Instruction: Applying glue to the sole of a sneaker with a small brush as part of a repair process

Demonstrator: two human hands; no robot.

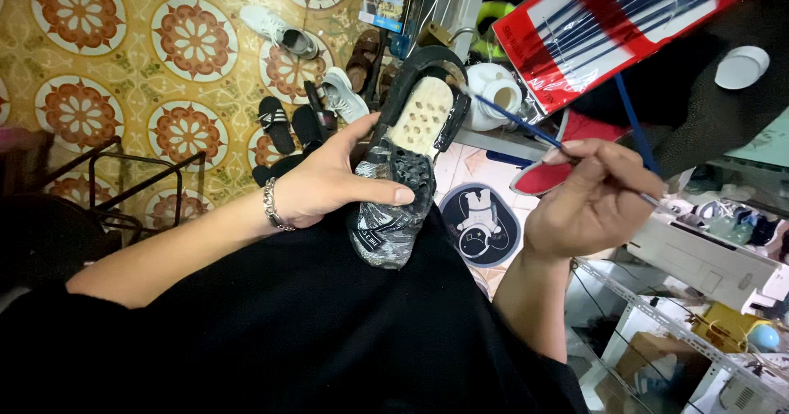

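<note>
A dark shoe (pixel 403 171) is clamped sole-up on the lap by the left hand (pixel 329 180), steadied so that a thin blue brush (pixel 526 126), pinched in the right hand (pixel 596 196), reaches its pale sole.

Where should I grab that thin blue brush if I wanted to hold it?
Best on the bare blue handle of the brush, between its tip by the shoe and the right hand, pinching from above. It is thin, slanted and free there.
</note>
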